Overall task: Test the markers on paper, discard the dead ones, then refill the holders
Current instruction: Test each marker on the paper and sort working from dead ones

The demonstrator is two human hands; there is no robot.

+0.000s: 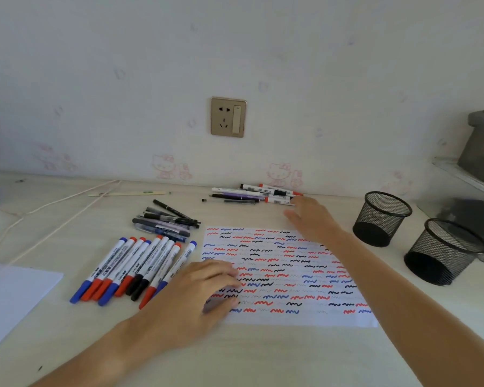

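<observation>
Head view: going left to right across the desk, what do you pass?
Blank sheet → row of whiteboard markers → left hand → squiggle-covered test paper → nearer-the-wall mesh holder → second mesh holder.

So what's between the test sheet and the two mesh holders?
Head view: only the right forearm crosses above that stretch; the desk between the test sheet and the mesh holders is otherwise bare.

Pale wall (123, 79) with pink cartoon-cat decals, gold socket plate (228, 117); light wood desk (263, 358).
</observation>
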